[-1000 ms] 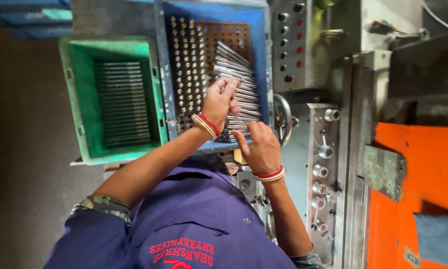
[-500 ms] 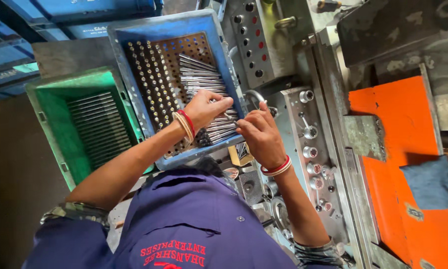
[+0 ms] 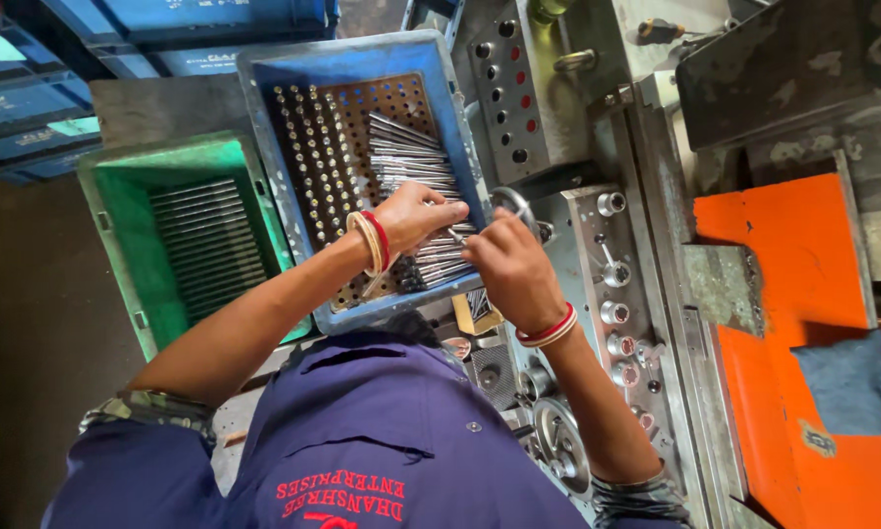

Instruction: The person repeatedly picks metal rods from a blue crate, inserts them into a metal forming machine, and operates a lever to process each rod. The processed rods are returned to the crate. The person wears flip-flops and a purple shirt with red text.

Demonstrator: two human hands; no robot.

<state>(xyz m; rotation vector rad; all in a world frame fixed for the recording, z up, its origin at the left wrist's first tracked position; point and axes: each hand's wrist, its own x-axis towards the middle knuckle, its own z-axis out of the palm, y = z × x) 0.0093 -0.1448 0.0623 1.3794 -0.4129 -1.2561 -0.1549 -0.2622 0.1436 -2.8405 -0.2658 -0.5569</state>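
1. The scene was a workshop bench crowded with a grey metal machine (image 3: 597,196), its panel studded with buttons and knobs, and an orange plate (image 3: 803,323) well to the right of the hands.
2. A blue crate (image 3: 347,69) sat just behind the hands, a perforated tray and a pile of steel rods (image 3: 411,167) lying inside it.
3. A green crate (image 3: 127,225) stood to the left of the grip, beside the blue one, with more rods laid in rows.
4. A blue cloth (image 3: 847,377) lay on the orange plate, far right of the grip.
5. The left hand (image 3: 416,216) was curled over the near end of the rod pile, fingers closed on rods.
6. The right hand (image 3: 509,264) hung just beside it at the crate's right rim, fingers bent; what it pinched could not be told.
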